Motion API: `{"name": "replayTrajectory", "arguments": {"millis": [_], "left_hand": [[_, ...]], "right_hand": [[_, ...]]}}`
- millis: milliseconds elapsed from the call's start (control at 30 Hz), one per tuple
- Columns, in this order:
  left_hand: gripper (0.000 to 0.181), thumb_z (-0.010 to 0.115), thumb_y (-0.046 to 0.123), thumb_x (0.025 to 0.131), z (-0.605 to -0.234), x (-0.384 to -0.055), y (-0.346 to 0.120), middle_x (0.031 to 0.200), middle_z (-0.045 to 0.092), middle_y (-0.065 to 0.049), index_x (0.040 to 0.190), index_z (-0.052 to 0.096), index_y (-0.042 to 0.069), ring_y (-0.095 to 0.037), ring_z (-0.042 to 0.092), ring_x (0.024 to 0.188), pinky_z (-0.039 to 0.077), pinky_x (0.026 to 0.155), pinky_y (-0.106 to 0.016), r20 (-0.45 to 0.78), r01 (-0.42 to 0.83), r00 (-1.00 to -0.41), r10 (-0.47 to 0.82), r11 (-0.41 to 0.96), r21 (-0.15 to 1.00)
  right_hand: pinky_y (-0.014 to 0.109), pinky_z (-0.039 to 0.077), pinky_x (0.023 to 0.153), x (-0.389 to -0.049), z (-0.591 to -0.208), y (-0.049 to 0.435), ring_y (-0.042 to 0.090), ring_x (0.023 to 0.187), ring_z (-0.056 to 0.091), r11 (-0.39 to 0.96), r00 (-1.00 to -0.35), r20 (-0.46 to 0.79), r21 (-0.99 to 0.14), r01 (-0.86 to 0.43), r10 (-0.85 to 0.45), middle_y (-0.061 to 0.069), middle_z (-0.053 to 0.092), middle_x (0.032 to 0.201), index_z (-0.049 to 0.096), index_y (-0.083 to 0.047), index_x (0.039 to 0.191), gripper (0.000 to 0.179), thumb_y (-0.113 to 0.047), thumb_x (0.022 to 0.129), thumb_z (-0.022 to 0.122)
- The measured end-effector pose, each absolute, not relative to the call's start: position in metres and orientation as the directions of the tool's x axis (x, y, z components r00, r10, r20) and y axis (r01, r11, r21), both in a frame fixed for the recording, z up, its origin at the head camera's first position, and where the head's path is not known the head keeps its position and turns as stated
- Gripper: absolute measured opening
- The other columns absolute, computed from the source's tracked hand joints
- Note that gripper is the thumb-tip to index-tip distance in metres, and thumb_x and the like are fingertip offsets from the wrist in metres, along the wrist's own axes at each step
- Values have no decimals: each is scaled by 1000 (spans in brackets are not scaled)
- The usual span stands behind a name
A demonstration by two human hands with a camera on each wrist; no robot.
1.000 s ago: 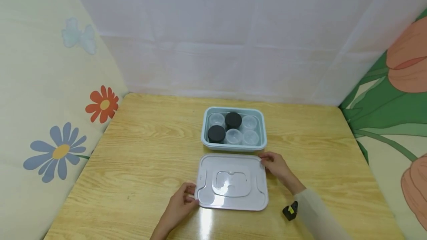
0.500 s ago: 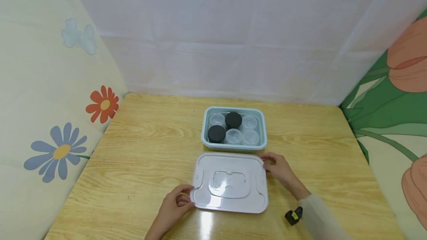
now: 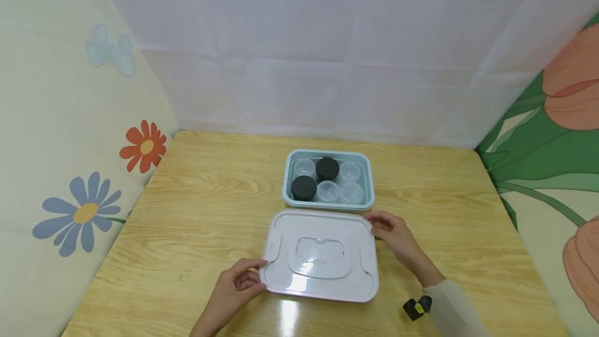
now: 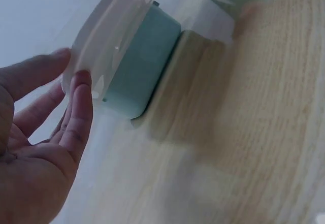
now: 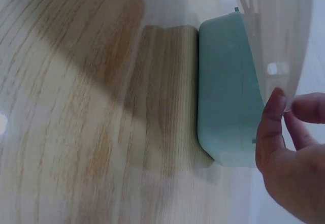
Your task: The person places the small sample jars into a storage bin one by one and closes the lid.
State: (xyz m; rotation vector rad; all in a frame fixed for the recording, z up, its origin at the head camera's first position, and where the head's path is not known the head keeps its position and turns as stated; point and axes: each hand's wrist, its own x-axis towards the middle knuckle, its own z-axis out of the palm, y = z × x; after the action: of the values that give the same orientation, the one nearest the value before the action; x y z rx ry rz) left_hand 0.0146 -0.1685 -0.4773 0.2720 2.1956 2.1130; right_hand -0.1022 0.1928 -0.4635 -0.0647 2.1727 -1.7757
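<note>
A whitish translucent lid [image 3: 323,284], rectangular with a moulded centre panel, is held above the table by both hands. My left hand [image 3: 231,286] pinches its near left corner between thumb and fingers. At the far right corner, my right hand [image 3: 396,237] pinches the rim; the right wrist view shows the lid's edge [image 5: 284,36] between the fingertips. Just beyond the lid stands a light blue-green box [image 3: 329,205], open at the top. Inside it are several clear round containers [image 3: 328,191] and two with black round tops, one nearer black top [image 3: 303,188] and one farther black top [image 3: 327,169].
A wood-grain table [image 3: 210,196] carries the box near its middle. A white cloth [image 3: 299,66] hangs behind it. Flower-printed cloths border the left and right sides. A small black device [image 3: 417,307] with a yellow mark is at the right sleeve [image 3: 451,306].
The lid has risen toward the camera, looks larger and has shifted slightly left. My left hand has moved left with its corner; the right hand has moved slightly right. The box has stayed in place.
</note>
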Motion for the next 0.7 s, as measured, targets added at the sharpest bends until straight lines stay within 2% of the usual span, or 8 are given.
{"name": "replayTrajectory", "arguments": {"millis": [133,267,533,700], "left_hand": [[47,70,-12,73,-469,13,-169,106,57,4,116,52,-19,-2,62,86,54,72,-17,161,159,-965,206,-28,987],[46,69,-15,73,-461,10,-169,109,58,4,116,53,-18,-2,62,88,54,73,-17,225,223,-956,190,-28,974],[45,68,-15,74,-449,-2,-170,109,60,2,116,55,-18,-4,62,93,54,78,-19,303,304,-940,156,-20,953],[43,64,-18,76,-440,-11,-171,111,60,0,118,54,-19,-6,62,97,54,80,-20,355,353,-925,135,-35,935]], "right_hand": [[23,54,77,-103,-462,195,4,91,61,182,-940,-213,-969,168,-265,24,61,115,52,12,125,36,1,91,54],[24,54,78,-102,-460,196,5,92,62,135,-939,-189,-979,155,-287,20,62,113,51,14,125,37,-2,92,54],[22,54,80,-100,-456,201,4,93,64,10,-943,-79,-997,80,-324,-6,68,102,47,21,123,39,-6,96,53],[21,53,83,-99,-455,204,4,98,64,-125,-932,13,-992,34,-362,-8,68,108,50,19,122,34,-5,97,50]]}}
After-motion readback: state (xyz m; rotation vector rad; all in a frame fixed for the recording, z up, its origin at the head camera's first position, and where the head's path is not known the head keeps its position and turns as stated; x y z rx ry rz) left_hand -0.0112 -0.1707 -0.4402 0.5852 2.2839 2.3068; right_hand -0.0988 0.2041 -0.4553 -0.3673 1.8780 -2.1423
